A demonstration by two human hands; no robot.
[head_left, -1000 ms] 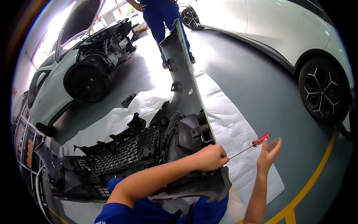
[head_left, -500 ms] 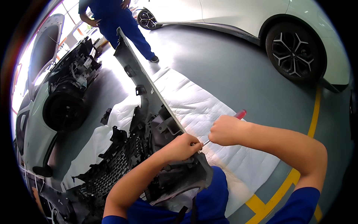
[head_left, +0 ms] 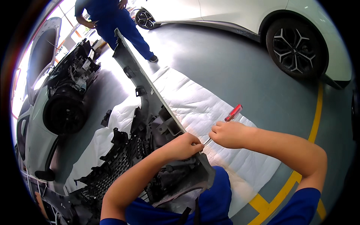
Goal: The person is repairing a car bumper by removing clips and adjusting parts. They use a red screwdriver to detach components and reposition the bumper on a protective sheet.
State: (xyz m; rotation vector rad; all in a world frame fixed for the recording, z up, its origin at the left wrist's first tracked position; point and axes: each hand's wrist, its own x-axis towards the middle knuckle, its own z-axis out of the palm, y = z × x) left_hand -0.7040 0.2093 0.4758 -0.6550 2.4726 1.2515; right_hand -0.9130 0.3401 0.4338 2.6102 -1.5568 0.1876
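A detached grey car bumper (head_left: 150,97) with a black mesh grille (head_left: 120,157) lies inside up on a white padded sheet (head_left: 195,101). My left hand (head_left: 183,146) grips the bumper's upper edge near its close end. My right hand (head_left: 227,134) is closed around the shaft of a red-handled screwdriver (head_left: 233,112). The tool's tip points at the bumper edge right beside my left hand. Both forearms come in from below, with blue sleeves.
A white car (head_left: 48,105) without its bumper stands at the left, front exposed. Another white car (head_left: 277,22) with a dark wheel (head_left: 294,47) is parked at the top right. A person in blue (head_left: 112,22) stands at the far end of the bumper. A yellow floor line (head_left: 315,123) runs on the right.
My right hand went from open beside the screwdriver to closed on it, and moved in to the bumper edge next to my left hand. The view swung left and closer.
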